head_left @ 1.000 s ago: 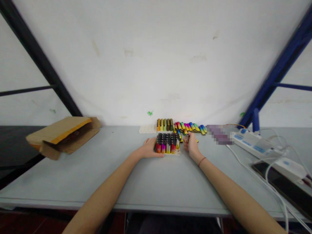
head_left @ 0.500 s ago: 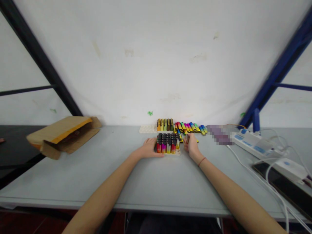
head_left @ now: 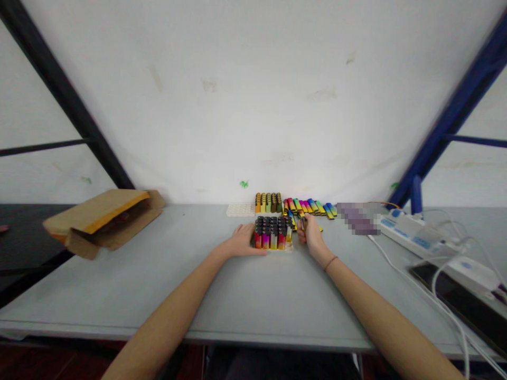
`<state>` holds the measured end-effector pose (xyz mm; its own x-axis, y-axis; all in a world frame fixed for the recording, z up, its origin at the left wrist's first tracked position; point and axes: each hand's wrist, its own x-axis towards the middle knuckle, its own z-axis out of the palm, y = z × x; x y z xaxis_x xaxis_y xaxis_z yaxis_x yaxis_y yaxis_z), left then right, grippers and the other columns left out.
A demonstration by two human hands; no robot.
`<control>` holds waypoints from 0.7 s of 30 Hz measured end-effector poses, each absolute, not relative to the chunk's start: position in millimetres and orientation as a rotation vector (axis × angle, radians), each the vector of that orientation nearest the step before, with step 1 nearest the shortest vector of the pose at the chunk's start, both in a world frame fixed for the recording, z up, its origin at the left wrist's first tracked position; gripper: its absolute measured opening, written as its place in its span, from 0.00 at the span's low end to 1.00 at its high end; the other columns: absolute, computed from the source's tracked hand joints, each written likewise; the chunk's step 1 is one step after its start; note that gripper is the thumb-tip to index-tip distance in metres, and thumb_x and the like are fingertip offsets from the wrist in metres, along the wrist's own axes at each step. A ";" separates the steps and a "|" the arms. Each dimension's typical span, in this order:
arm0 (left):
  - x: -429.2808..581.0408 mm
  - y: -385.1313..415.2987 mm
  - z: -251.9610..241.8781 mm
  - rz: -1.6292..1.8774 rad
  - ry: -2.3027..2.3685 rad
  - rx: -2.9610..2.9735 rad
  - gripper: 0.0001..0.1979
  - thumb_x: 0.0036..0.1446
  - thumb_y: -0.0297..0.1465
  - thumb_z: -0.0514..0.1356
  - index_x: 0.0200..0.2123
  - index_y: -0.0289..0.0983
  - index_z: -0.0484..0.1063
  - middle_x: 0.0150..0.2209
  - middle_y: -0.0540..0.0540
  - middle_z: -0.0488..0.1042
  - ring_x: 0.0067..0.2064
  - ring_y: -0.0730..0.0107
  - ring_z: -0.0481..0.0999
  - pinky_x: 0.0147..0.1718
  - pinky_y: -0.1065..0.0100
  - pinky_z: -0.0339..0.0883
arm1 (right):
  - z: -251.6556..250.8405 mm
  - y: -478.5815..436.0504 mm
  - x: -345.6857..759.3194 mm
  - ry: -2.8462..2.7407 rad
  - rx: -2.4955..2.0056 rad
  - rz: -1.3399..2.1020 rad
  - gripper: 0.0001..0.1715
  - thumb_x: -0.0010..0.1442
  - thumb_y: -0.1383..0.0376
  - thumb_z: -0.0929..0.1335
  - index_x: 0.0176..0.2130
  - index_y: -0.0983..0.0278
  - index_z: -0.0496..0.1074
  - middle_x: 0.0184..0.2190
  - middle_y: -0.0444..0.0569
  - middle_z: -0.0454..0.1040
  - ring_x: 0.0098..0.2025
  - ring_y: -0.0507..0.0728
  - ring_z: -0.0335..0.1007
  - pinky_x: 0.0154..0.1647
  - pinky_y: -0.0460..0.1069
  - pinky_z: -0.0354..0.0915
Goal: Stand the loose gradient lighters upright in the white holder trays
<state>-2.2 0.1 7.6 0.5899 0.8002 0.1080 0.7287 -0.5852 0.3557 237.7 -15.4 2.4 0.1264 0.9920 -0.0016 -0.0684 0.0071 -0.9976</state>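
Note:
A pale tray (head_left: 289, 247) holds upright lighters (head_left: 271, 237) with black tops and red, magenta and yellow bodies. My left hand (head_left: 241, 241) grips its left end, thumb along the front and fingers at the back corner. Just right of the tray, my right hand (head_left: 312, 236) is closed around a slim lighter (head_left: 304, 222), mostly hidden by the fingers. Behind my right hand lies a loose pile of shiny multicoloured lighters (head_left: 307, 206). A second white tray (head_left: 239, 210) stands behind the first, with rows of yellow to dark lighters (head_left: 268, 202) at its right.
An open brown cardboard box (head_left: 111, 219) lies at the left. On the right are a white power strip (head_left: 412, 235), white cables (head_left: 390, 264) and a dark phone (head_left: 455, 295). A blurred purple item (head_left: 358, 219) lies near the wall (head_left: 253, 105).
My right hand has turned slightly and its fingers have shifted a little left towards the tray. My left hand and the tray have stayed put.

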 end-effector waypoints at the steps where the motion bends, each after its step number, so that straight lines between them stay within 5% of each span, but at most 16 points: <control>1: -1.9 0.0 7.7 0.369 1.257 2.548 0.43 0.43 0.52 0.65 0.57 0.35 0.60 0.53 0.36 0.68 0.54 0.45 0.67 0.56 0.52 0.55 | 4.3 -16.6 237.3 -1.111 -1.203 1.105 0.25 0.60 0.46 0.51 0.22 0.58 0.53 0.10 0.39 0.49 0.12 0.51 0.44 0.13 0.48 0.45; 6: -1.5 -0.4 8.0 0.391 1.243 2.536 0.43 0.42 0.52 0.66 0.56 0.34 0.61 0.52 0.37 0.69 0.54 0.45 0.67 0.56 0.53 0.55 | 24.7 -26.7 243.0 -1.346 -1.174 0.873 0.20 0.59 0.46 0.60 0.29 0.59 0.58 0.18 0.41 0.62 0.21 0.53 0.60 0.23 0.49 0.58; 10: -2.0 -0.7 7.7 0.391 1.243 2.549 0.43 0.43 0.53 0.65 0.57 0.36 0.60 0.53 0.38 0.68 0.55 0.46 0.67 0.56 0.53 0.55 | 48.3 -36.0 257.8 -1.624 -1.167 0.633 0.22 0.57 0.47 0.64 0.25 0.62 0.63 0.25 0.45 0.66 0.29 0.54 0.62 0.29 0.49 0.59; 21: -1.4 -0.2 6.6 0.396 1.233 2.549 0.43 0.43 0.52 0.66 0.58 0.35 0.60 0.54 0.37 0.68 0.55 0.45 0.67 0.56 0.51 0.55 | 58.4 -44.3 273.3 -1.889 -1.105 0.946 0.16 0.55 0.55 0.68 0.36 0.65 0.72 0.33 0.50 0.74 0.32 0.55 0.72 0.34 0.50 0.68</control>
<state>-1.4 -0.2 6.6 0.5979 0.7922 0.1219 0.7150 -0.5959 0.3658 273.3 -44.3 58.4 -0.3557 0.9067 0.2265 0.3618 0.3570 -0.8612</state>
